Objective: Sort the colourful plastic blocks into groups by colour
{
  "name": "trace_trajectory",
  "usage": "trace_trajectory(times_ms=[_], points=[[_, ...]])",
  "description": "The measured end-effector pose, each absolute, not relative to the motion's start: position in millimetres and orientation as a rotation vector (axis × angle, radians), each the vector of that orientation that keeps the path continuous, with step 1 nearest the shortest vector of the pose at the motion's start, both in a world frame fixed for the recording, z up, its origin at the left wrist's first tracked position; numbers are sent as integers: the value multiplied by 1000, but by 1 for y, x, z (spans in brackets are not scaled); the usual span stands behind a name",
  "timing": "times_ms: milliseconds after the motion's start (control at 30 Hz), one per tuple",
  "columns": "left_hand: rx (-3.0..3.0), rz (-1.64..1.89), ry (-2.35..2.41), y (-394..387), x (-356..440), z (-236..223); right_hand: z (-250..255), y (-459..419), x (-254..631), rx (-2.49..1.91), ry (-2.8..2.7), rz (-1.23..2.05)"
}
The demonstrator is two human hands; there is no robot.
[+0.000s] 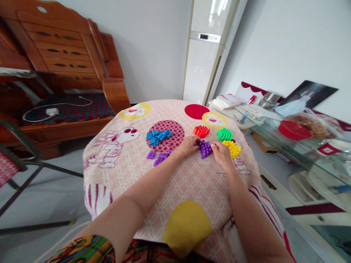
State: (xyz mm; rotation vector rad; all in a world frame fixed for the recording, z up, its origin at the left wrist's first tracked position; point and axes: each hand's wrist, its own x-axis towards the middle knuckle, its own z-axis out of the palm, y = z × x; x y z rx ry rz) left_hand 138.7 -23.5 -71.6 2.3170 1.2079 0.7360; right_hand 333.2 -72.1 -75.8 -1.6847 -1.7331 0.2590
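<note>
Purple cluster [205, 149] on worktop [192, 186], nearer right edge than left. Left hand [189, 146] and right hand [221, 151] flank it, fingers part-curled; cannot tell if gripped. Advisable: light, even pressure both sides, yellow cluster [233, 149] undisturbed.

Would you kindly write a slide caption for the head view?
Left hand and right hand flank a purple cluster, with red, green and yellow clusters nearby on a patterned tablecloth.
</note>
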Motion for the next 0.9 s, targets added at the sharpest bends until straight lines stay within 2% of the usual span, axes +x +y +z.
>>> trace_trajectory(times_ms=[233, 400, 600, 900], points=[[2377, 708, 1319, -18, 96, -40, -74, -74, 334, -1702, -1737, 284], [2393, 255, 1437, -21, 50, -11, -75, -73, 334, -1688, -1745, 266], [2339, -115, 1296, -26, 49, -20, -73, -74, 334, -1686, -1728, 316], [2436, 42, 1378, -35, 38, -28, -72, -74, 334, -1678, -1714, 342]])
